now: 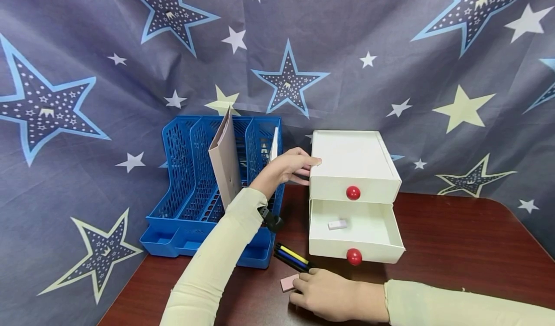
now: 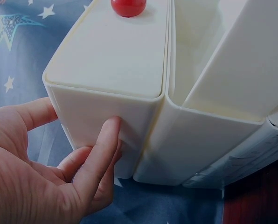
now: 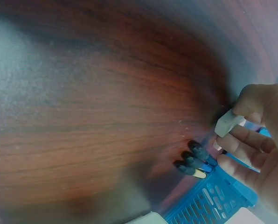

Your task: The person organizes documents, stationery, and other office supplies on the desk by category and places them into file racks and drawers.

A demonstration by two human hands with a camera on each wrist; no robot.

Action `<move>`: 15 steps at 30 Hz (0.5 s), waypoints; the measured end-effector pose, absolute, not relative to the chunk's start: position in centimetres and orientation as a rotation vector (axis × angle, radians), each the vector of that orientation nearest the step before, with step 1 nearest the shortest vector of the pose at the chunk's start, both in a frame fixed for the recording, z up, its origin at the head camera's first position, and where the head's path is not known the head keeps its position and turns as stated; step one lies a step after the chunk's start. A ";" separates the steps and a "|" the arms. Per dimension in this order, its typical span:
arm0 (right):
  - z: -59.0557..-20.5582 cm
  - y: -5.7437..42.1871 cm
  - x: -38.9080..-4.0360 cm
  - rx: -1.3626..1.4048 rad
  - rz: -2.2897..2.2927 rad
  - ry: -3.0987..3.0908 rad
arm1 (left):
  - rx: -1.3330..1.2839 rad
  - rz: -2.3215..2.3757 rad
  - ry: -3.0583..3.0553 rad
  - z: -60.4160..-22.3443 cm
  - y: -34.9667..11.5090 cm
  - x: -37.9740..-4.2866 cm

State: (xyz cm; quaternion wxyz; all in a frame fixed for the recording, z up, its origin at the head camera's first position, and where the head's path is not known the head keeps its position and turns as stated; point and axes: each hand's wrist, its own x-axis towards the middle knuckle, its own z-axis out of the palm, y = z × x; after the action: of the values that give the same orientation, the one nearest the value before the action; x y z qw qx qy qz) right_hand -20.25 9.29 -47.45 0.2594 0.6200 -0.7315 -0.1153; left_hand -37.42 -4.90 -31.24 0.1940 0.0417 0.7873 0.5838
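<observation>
My left hand (image 1: 295, 166) rests on the upper left edge of a white two-drawer cabinet (image 1: 351, 152). In the left wrist view, the left hand's fingers (image 2: 112, 128) press against the cabinet's side. The lower drawer (image 1: 355, 239) is pulled out, and a small white eraser (image 1: 337, 224) lies in it. Low over the table, my right hand (image 1: 325, 294) pinches a whitish eraser (image 3: 228, 122) between thumb and fingers; the hand hides it in the head view. Just beyond those fingertips lies a pink eraser (image 1: 288, 282). Several dark markers (image 1: 291, 257) lie beside the hand.
A blue desk organizer (image 1: 182, 225) stands on the left, holding a beige folder (image 1: 227, 164) and something white in the right slot. The upper drawer, with its red knob (image 1: 353, 192), is closed. The brown table (image 1: 459, 239) extends right. A starry cloth (image 1: 347, 85) hangs behind.
</observation>
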 end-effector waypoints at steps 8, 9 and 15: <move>-46.6 9.3 -20.1 1.674 -0.343 -1.959 | 0.122 1.638 2.208 -31.2 -4.9 -37.3; -46.5 9.3 -20.1 1.677 -0.344 -1.955 | 0.121 1.638 2.206 -31.2 -4.9 -37.3; -45.3 9.5 -19.8 1.690 -0.376 -1.921 | 0.117 1.636 2.208 -31.2 -4.9 -37.4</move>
State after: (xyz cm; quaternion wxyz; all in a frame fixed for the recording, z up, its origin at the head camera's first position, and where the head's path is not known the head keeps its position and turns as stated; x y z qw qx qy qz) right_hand -19.76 9.48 -45.34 0.2741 0.6285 -0.7144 -0.1398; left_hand -37.38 -4.92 -31.17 0.1944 0.0417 0.7874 0.5835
